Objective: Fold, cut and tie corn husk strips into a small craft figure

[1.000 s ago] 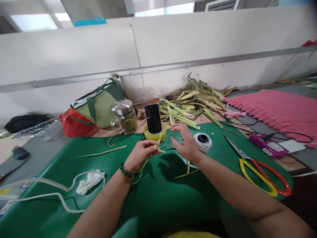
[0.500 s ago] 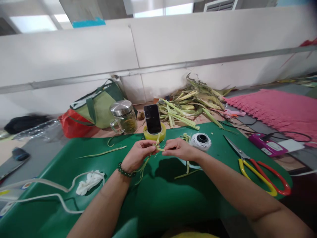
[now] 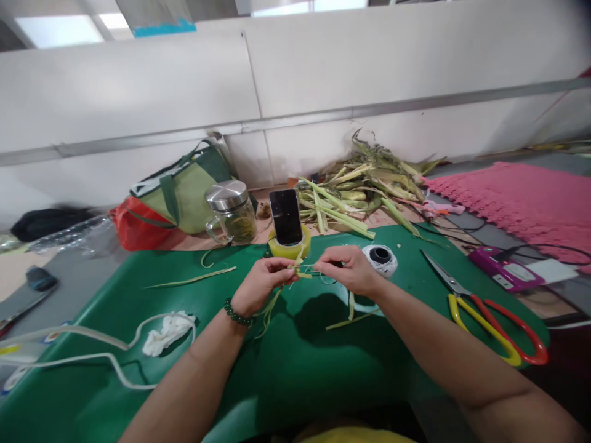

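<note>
Between thumb and fingers, my left hand (image 3: 270, 277) pinches a small bundle of pale green plant strips (image 3: 268, 314), whose loose ends trail below and poke out above. My right hand (image 3: 348, 266) is closed on a thin white thread (image 3: 307, 266) that runs taut from the bundle, with a loose loop hanging under the fingers. A spool of white thread (image 3: 382, 261) stands just behind my right hand. Further strips (image 3: 351, 321) lie on the green mat (image 3: 295, 375) below that hand.
A phone (image 3: 286, 216) leans in a roll of yellow tape (image 3: 289, 249) beyond my hands. A glass jar mug (image 3: 237, 224) stands to its left. Leafy stalks (image 3: 364, 181) are piled behind. Large scissors (image 3: 484, 311) lie at the right, white tissue (image 3: 167, 334) at the left.
My right hand has moved right, away from the bundle, and thread now stretches between the two hands. My left hand stays on the bundle. The view has tilted slightly down.
</note>
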The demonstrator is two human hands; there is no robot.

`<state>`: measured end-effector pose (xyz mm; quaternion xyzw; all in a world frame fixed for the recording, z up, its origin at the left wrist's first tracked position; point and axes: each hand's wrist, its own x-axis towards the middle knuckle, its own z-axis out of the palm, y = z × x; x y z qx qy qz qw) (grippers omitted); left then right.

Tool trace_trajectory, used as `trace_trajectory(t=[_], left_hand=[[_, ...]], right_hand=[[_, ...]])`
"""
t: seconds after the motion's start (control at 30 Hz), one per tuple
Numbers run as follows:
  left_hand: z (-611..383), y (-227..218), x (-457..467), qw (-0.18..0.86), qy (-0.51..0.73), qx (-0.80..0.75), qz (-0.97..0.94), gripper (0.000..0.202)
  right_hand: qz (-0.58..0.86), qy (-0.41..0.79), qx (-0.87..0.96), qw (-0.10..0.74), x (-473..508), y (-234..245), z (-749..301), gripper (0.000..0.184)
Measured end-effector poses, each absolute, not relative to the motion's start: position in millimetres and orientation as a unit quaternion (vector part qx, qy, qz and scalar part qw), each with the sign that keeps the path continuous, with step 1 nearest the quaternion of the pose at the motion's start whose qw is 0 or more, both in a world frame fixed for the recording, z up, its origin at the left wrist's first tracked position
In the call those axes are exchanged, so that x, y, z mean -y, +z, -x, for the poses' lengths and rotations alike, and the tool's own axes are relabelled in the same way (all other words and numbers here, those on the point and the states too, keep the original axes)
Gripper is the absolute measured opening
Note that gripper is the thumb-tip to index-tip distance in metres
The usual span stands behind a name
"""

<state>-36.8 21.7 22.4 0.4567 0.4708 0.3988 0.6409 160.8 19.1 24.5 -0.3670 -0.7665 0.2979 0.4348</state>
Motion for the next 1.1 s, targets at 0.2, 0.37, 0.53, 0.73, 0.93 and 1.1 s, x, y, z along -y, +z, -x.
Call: trace_trajectory(t=[0.2, 0.37, 0.53, 0.73, 0.93, 1.1], left_hand=[[29.1, 19.8, -17.7, 0.589, 0.394, -0.484, -0.514, 0.023], [21.3, 10.7, -16.1, 0.563, 0.406, -0.473, -0.543, 0.017], [23.1, 11.0, -18.6, 0.658, 0.418, -0.455, -0.431, 0.031], [23.0, 16.5, -16.0, 0.712, 0.403, -0.419, -0.393, 0.036], [18.7, 11.8, -10.6, 0.701, 0.39, -0.413, -0.431, 0.037], [20.6, 12.5, -12.2, 0.689, 0.4, -0.42, -0.434, 0.036]], right_hand=[[0.245, 0.222, 0.852, 0.407, -7.7, 21.6, -147.7, 0.026], [0.21, 0.222, 0.855, 0.418, -2.3, 18.9, -139.9, 0.02], [0.316, 0.347, 0.691, 0.55, -12.9, 23.7, -150.6, 0.019], [0.365, 0.588, 0.606, 0.392, -31.2, 14.7, -144.3, 0.029], [0.36, 0.569, 0.666, 0.322, -27.3, 15.3, -145.6, 0.026], [0.352, 0.571, 0.682, 0.29, -25.3, 15.0, -145.3, 0.034]])
